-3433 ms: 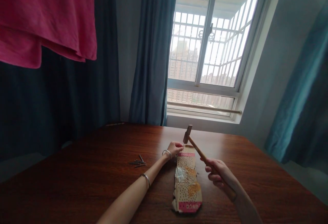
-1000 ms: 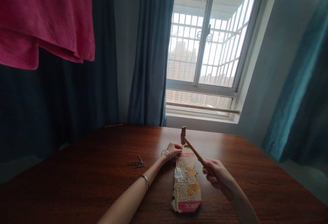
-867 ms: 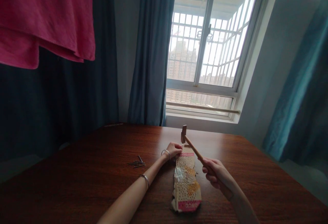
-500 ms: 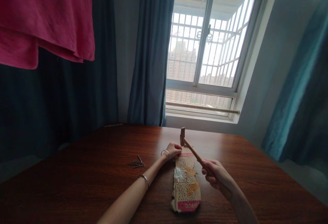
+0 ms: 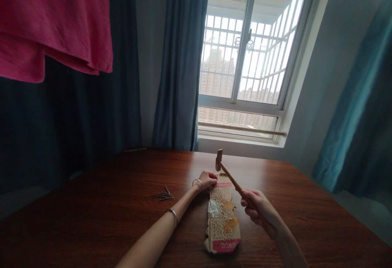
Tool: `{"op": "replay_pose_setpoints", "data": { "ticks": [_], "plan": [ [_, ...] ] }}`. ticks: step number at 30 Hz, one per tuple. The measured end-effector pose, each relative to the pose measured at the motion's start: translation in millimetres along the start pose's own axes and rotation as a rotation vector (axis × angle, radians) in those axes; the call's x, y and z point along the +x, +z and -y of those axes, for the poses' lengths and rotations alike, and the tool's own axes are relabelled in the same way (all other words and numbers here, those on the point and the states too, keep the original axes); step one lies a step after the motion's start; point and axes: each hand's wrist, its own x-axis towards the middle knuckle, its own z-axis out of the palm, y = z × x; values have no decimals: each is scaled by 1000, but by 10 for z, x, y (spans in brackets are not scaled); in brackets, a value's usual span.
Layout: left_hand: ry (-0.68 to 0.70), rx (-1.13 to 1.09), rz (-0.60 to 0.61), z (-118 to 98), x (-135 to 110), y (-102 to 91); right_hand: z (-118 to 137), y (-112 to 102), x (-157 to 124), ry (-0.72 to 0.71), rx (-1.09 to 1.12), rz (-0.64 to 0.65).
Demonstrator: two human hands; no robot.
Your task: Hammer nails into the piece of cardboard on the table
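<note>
My right hand [image 5: 257, 208] is wrapped round the wooden handle of a small hammer [image 5: 226, 172], whose metal head hovers just above the far end of a flattened spotted cardboard piece [image 5: 222, 219] lying on the brown wooden table [image 5: 92, 223]. At that far end my left hand [image 5: 208, 179] is closed in a pinch, fingertips together under the hammer head. What they pinch is too small to make out. Both wrists carry thin bracelets.
Several loose nails [image 5: 163, 195] lie on the table left of my left forearm. A window [image 5: 245, 55] with blue curtains [image 5: 180, 63] stands behind the table. Pink cloth [image 5: 55, 18] hangs at the upper left.
The hammer head has bobbed down and up over the cardboard's far end and now sits slightly raised. My left hand has stayed pinched in place.
</note>
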Motion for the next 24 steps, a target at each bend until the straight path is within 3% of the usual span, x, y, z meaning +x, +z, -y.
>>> {"op": "replay_pose_setpoints", "data": {
  "ticks": [10,18,24],
  "plan": [
    [3,-11,5,54,31,8,-51,-57,31,22,-16,11],
    [-18,-140,-7,38,44,-26,14,-30,-6,45,0,7],
    [-21,-177,-4,22,38,-17,-19,-4,12,0,11,-14]
  ]
}}
